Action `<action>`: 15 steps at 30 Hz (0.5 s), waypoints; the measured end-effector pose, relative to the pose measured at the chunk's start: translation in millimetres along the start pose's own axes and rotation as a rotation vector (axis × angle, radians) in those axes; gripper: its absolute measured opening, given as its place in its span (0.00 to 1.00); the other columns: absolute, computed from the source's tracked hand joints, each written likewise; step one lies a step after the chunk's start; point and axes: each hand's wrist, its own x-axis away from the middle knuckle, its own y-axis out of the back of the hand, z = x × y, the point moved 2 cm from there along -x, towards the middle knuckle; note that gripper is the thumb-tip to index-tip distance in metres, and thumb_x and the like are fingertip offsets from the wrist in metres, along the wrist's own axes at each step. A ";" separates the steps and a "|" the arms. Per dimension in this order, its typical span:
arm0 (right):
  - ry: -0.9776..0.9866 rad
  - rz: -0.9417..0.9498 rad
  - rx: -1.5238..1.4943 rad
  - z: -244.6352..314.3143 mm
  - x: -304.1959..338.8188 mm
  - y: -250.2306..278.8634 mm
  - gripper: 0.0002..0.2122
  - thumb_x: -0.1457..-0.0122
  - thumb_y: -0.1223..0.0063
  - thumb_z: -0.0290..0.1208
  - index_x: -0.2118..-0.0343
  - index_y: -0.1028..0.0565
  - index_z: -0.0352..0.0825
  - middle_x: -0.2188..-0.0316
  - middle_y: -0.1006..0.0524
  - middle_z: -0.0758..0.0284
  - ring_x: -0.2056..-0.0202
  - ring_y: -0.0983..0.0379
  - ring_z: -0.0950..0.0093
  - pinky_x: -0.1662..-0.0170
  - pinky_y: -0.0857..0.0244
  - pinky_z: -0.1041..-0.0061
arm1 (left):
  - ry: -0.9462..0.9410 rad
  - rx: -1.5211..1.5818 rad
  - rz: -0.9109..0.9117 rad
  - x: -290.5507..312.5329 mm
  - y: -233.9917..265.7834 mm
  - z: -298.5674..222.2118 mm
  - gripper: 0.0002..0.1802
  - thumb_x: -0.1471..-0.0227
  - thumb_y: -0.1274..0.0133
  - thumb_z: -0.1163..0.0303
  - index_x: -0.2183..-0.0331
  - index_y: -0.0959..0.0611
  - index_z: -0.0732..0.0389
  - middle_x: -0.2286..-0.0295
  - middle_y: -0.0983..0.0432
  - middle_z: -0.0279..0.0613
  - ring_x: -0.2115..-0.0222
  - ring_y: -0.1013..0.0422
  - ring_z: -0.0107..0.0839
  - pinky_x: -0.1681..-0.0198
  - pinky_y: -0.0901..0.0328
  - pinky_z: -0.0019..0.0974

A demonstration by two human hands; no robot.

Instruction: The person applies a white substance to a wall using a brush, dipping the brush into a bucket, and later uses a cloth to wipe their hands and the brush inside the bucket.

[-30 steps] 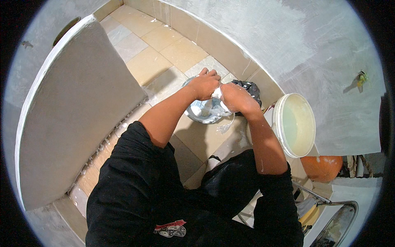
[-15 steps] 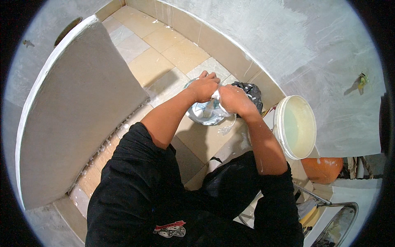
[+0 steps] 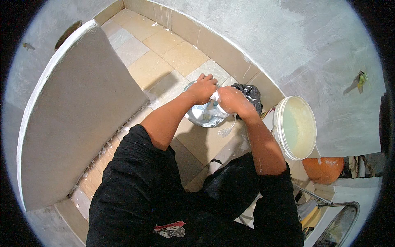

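Note:
A clear plastic bag [image 3: 222, 111] smeared with white paste hangs between my two hands, and a limp strip of it trails down toward the floor. Its near edge is pinched by my left hand [image 3: 203, 90], whose fingers are partly curled. Close beside it, my right hand [image 3: 231, 100] is closed on the same bag, with its fingertips hidden. A white lump [image 3: 214, 96] shows between the hands. Beneath them a shiny metal basin [image 3: 204, 121] stands on the tiled floor, with something whitish inside that I cannot make out. My hands cover its far right part.
A crumpled black plastic bag [image 3: 252, 95] lies against the wall base, right of the basin. Nearer stands a white bucket [image 3: 298, 127] with pale liquid. An orange container [image 3: 323, 169] and metal tubing [image 3: 343, 203] are at the lower right. A low partition [image 3: 74, 115] rises on the left.
Both hands have shifted very slightly left and stay closed on the plastic bag. More of the basin's inside shows below them.

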 end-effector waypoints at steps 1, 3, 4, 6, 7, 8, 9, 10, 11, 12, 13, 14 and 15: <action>-0.001 0.003 -0.021 -1.2 -1.2 -2.4 0.09 0.50 0.47 0.27 0.71 0.22 0.26 0.69 0.23 0.45 0.64 0.24 0.50 0.59 0.31 0.56 | -0.002 0.016 0.002 1.1 -0.6 0.4 0.20 0.65 0.39 0.75 0.62 0.19 0.61 0.59 0.28 0.43 0.53 0.37 0.42 0.50 0.42 0.47; -0.001 -0.018 -0.019 -2.5 -3.2 -6.1 0.09 0.50 0.47 0.28 0.71 0.22 0.26 0.69 0.23 0.45 0.64 0.24 0.50 0.59 0.31 0.56 | 0.013 0.020 0.026 1.3 -1.6 1.5 0.21 0.64 0.40 0.75 0.61 0.19 0.60 0.58 0.28 0.44 0.52 0.37 0.43 0.50 0.43 0.47; -0.001 -0.028 -0.018 -3.1 -3.8 -7.1 0.09 0.50 0.47 0.28 0.71 0.22 0.26 0.69 0.23 0.45 0.64 0.24 0.51 0.59 0.31 0.56 | 0.021 0.022 0.036 1.4 -1.8 2.2 0.21 0.64 0.40 0.75 0.61 0.19 0.60 0.58 0.29 0.44 0.52 0.38 0.43 0.50 0.43 0.47; -0.001 -0.022 -0.006 -4.1 -4.5 -8.4 0.09 0.50 0.47 0.29 0.71 0.22 0.26 0.69 0.22 0.46 0.64 0.24 0.51 0.59 0.31 0.56 | 0.032 0.011 0.045 3.1 -1.7 2.3 0.21 0.62 0.40 0.73 0.60 0.19 0.59 0.57 0.29 0.44 0.52 0.38 0.44 0.50 0.43 0.48; 0.000 -0.018 0.000 -4.2 -4.7 -8.6 0.10 0.50 0.47 0.29 0.71 0.22 0.26 0.69 0.22 0.46 0.64 0.24 0.51 0.59 0.31 0.56 | 0.038 0.007 0.050 3.9 -1.2 2.2 0.21 0.61 0.40 0.73 0.59 0.19 0.59 0.57 0.29 0.44 0.51 0.38 0.44 0.50 0.43 0.48; -0.004 -0.029 -0.002 -4.3 -5.0 -8.7 0.10 0.49 0.47 0.29 0.71 0.22 0.26 0.69 0.22 0.46 0.64 0.24 0.51 0.59 0.31 0.56 | 0.038 0.022 0.038 4.3 -0.2 2.1 0.21 0.60 0.39 0.72 0.58 0.20 0.59 0.57 0.29 0.45 0.51 0.38 0.44 0.50 0.43 0.48; -0.006 -0.039 -0.003 -4.9 -5.8 -10.1 0.10 0.49 0.47 0.29 0.71 0.22 0.26 0.69 0.22 0.46 0.64 0.24 0.51 0.59 0.31 0.56 | 0.040 0.037 0.026 5.1 0.8 2.2 0.22 0.59 0.39 0.71 0.58 0.20 0.59 0.58 0.29 0.45 0.52 0.38 0.44 0.50 0.43 0.49; -0.008 -0.049 -0.005 -5.7 -6.7 -11.4 0.10 0.49 0.47 0.30 0.71 0.22 0.26 0.69 0.22 0.46 0.64 0.24 0.51 0.59 0.31 0.56 | 0.043 0.053 0.013 6.0 1.8 2.3 0.22 0.58 0.39 0.70 0.57 0.20 0.58 0.58 0.29 0.45 0.52 0.38 0.44 0.50 0.43 0.49; -0.011 -0.045 0.004 -6.8 -8.0 -12.4 0.10 0.49 0.48 0.30 0.71 0.22 0.26 0.69 0.22 0.46 0.64 0.24 0.50 0.59 0.31 0.56 | 0.038 0.064 -0.002 7.1 2.8 2.5 0.21 0.57 0.39 0.68 0.57 0.20 0.58 0.57 0.29 0.45 0.51 0.38 0.44 0.49 0.43 0.49; -0.016 -0.041 0.013 -7.3 -9.0 -12.0 0.10 0.48 0.48 0.30 0.71 0.22 0.26 0.69 0.22 0.46 0.64 0.24 0.50 0.59 0.31 0.56 | 0.033 0.076 -0.017 7.9 4.3 2.4 0.20 0.55 0.40 0.67 0.57 0.20 0.59 0.57 0.28 0.45 0.51 0.38 0.44 0.49 0.43 0.49; -0.021 -0.036 0.023 -7.9 -9.4 -11.8 0.10 0.48 0.48 0.30 0.71 0.22 0.26 0.69 0.22 0.46 0.64 0.24 0.50 0.59 0.31 0.56 | 0.028 0.089 -0.033 8.6 5.7 2.3 0.20 0.54 0.40 0.65 0.57 0.20 0.59 0.57 0.28 0.45 0.51 0.37 0.44 0.48 0.43 0.49; -0.028 -0.030 0.026 -8.9 -8.9 -11.7 0.10 0.48 0.49 0.30 0.71 0.22 0.27 0.69 0.22 0.46 0.63 0.24 0.50 0.59 0.31 0.56 | 0.024 0.086 -0.019 9.1 6.5 2.0 0.19 0.53 0.41 0.65 0.57 0.20 0.58 0.57 0.28 0.45 0.51 0.38 0.44 0.48 0.43 0.50; -0.032 -0.025 0.028 -8.5 -9.1 -10.6 0.10 0.48 0.49 0.29 0.71 0.22 0.27 0.69 0.22 0.46 0.63 0.24 0.50 0.59 0.31 0.56 | 0.021 0.081 -0.005 10.0 6.9 3.3 0.19 0.52 0.41 0.64 0.57 0.20 0.58 0.57 0.28 0.45 0.50 0.38 0.44 0.49 0.43 0.50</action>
